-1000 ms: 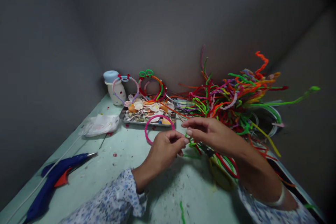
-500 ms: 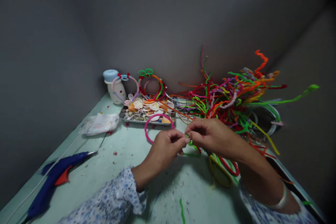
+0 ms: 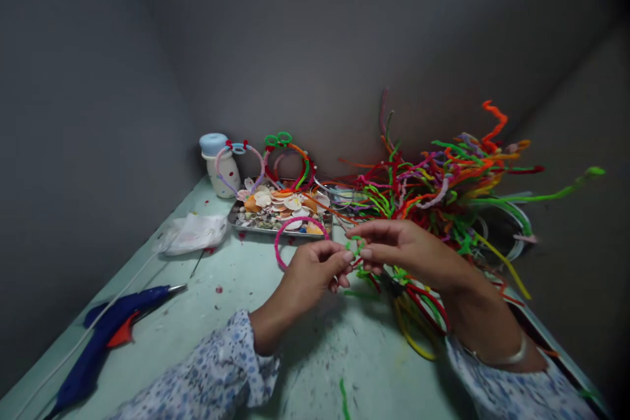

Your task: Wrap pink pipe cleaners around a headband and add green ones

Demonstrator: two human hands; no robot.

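Between my two hands is a small green pipe cleaner (image 3: 355, 247) bent into a curl. My left hand (image 3: 315, 269) pinches one side of it between thumb and fingertips. From the other side, my right hand (image 3: 401, 252) has thumb and forefinger around it, with the fingers a little apart. Just behind my left hand a pink fuzzy headband (image 3: 277, 247) stands on the table, partly hidden by the hand. Below my right hand lie red, green and yellow pipe cleaners (image 3: 416, 335) and a dark tool I cannot make out.
A blue glue gun (image 3: 93, 354) with a white cord lies at left, near a plastic bag (image 3: 194, 234). Behind are a metal tray (image 3: 266, 231) of shells, decorated headbands (image 3: 263, 167) and a blue-lidded bottle (image 3: 221, 174). A large bundle of pipe cleaners (image 3: 433, 177) spreads at right.
My right hand's fingers have loosened and lifted from a tight pinch, so the green curl shows more. The view has shifted slightly.
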